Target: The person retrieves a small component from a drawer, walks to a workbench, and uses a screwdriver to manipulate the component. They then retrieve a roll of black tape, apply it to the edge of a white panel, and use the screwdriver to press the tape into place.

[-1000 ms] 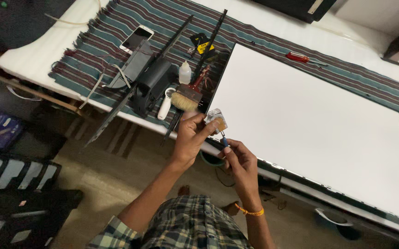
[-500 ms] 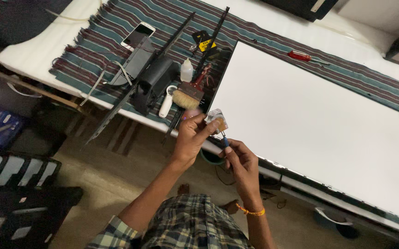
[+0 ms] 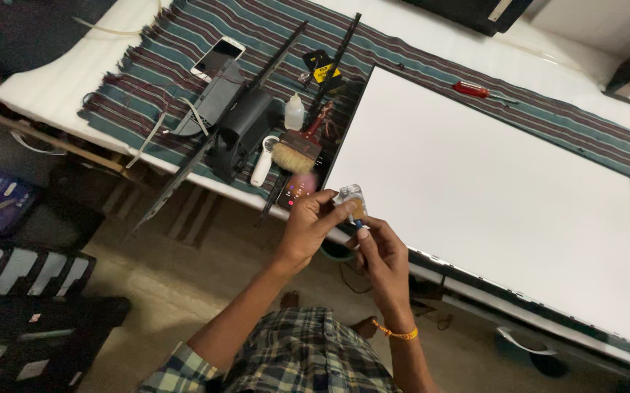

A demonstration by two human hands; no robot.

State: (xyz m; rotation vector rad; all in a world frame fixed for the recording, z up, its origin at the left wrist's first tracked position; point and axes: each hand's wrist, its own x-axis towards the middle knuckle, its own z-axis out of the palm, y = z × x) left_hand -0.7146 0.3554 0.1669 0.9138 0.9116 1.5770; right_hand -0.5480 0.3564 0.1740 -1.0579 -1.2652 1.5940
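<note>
The left hand (image 3: 307, 231) is raised in front of the bench edge, fingers curled and closed about a small clear packet (image 3: 351, 200) with something brownish inside, pinched between thumb and fingertips at its lower part; the right hand (image 3: 382, 256) sits just beside and below it, fingers drawn together on a small dark blue-tipped item (image 3: 359, 226) that meets the underside of the packet; what that item is cannot be told at this size; the two hands are close to touching, over the near edge of the table. An orange band (image 3: 395, 334) circles the right wrist; a checked shirt (image 3: 296, 360) shows at the bottom of the view. On the bench lies a striped cloth (image 3: 147, 69), and on it a large white panel (image 3: 489, 193) occupying the right half, lying flat, its near left corner just beyond the hands. To the left of the panel: a wide paintbrush (image 3: 296, 153) with pale bristles; a white oblong remote-like piece (image 3: 262, 161) touching the brush's left side; a small white bottle (image 3: 294, 114) upright behind them; a black stand part (image 3: 240, 131); a phone (image 3: 217, 58) face up further back; long black strips (image 3: 333, 62) laid diagonally. A red-handled screwdriver (image 3: 476, 90) lies beyond the panel's far edge, well apart from the hands.
</note>
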